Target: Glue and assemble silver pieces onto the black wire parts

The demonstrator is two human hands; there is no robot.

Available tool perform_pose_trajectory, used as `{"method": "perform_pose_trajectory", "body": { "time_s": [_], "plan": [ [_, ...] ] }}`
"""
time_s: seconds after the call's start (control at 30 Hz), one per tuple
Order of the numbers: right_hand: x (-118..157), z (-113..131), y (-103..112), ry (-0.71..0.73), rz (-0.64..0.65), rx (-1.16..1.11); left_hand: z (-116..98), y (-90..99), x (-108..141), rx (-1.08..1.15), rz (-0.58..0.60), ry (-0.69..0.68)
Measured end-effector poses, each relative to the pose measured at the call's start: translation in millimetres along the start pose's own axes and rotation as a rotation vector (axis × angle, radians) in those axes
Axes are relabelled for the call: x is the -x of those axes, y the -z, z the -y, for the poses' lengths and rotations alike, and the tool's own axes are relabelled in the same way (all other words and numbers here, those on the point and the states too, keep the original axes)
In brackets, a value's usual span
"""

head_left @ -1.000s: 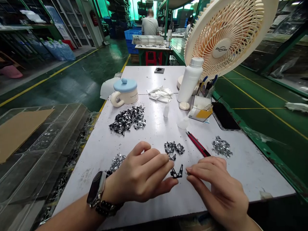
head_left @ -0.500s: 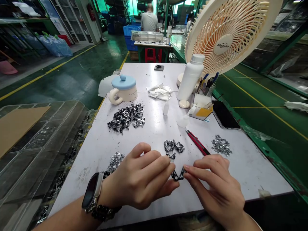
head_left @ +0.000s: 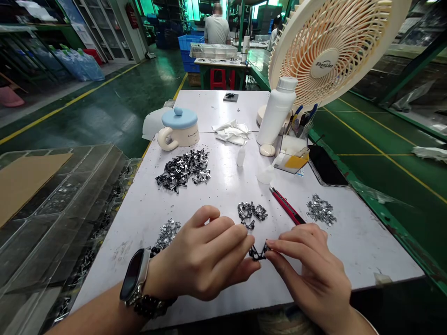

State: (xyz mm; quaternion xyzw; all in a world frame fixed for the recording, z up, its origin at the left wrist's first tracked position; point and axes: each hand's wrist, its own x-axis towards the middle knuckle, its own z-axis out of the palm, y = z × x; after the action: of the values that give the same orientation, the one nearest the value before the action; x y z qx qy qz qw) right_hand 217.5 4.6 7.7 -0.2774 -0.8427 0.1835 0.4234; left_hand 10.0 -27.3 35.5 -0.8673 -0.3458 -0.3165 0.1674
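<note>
Hands unmoved since before, left hand [head_left: 206, 260], right hand [head_left: 310, 270], one black clip [head_left: 257, 252]

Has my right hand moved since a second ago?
Yes. The right hand closed in leftward, away from the red knife, onto the black part.

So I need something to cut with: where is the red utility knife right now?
The red utility knife lies on the white table, just beyond the right hand, between the small clip cluster and the silvery pile.
</note>
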Motion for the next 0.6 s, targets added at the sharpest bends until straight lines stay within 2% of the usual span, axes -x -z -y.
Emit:
{"method": "perform_pose_trajectory", "body": {
  "time_s": [0.33,0.6],
  "plan": [
    [2.1,3.9,-1.1,-0.314,0.094,-0.439,-1.8,-1.3,1.3,0.056,-0.017,0.029],
    [-4.2,5.6,5.3,-0.548,0.217,-0.749,-8.1,-2.3,0.4,0.119,-0.101,0.111]
  ]
}}
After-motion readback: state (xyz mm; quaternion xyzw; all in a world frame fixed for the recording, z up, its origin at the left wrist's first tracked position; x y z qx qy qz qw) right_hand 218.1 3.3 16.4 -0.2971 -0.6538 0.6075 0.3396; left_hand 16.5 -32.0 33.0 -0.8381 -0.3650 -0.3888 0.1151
